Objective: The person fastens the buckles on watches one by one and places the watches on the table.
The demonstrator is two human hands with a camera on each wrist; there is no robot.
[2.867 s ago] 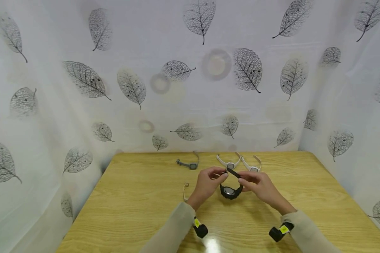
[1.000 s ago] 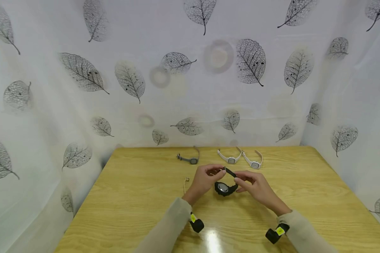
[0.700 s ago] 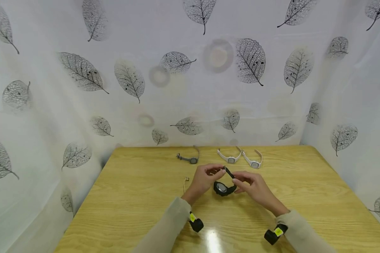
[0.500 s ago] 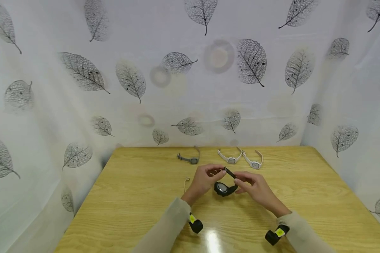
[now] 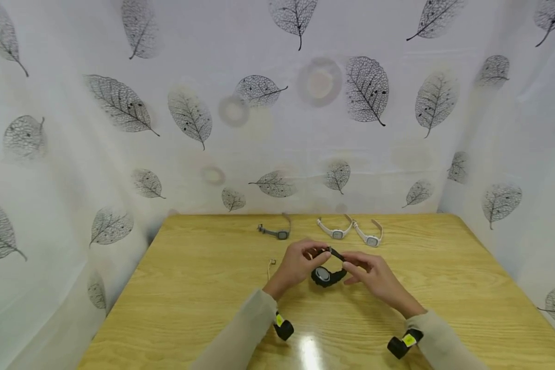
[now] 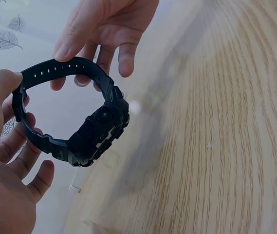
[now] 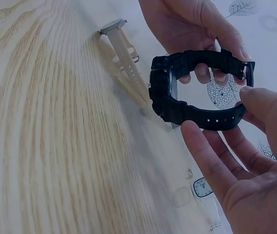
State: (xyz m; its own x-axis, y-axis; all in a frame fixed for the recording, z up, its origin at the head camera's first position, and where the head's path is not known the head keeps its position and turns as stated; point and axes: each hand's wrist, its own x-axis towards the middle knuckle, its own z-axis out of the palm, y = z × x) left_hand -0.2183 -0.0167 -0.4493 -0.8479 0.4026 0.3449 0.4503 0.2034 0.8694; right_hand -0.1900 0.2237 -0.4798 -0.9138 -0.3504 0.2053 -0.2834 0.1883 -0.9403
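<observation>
A black digital-style wristwatch (image 5: 328,277) is held above the table between both hands, its strap bent into a loop and its round face tilted up and leftward. My left hand (image 5: 298,262) pinches the buckle end between thumb and fingers. In the left wrist view, its thumb presses the strap (image 6: 60,67) where the two ends meet. My right hand (image 5: 374,275) grips the other strap half, the one with the row of holes, thumb on one side and fingers beneath. Seen from the right wrist, the metal buckle (image 7: 246,71) lies at the strap's far end, with the tip by it.
Along the table's back edge lie a grey watch (image 5: 282,235) and two white ones, the nearer white watch (image 5: 372,240) furthest right. A beige watch (image 7: 121,53) lies near my left forearm, partly hidden in the head view. Leaf-print curtains (image 5: 277,128) surround the table (image 5: 189,288).
Since the oldest frame, the watch case has swung left and tilted, and the right hand has shifted slightly left with it. Over the last second the hands barely move; the strap stays pinched.
</observation>
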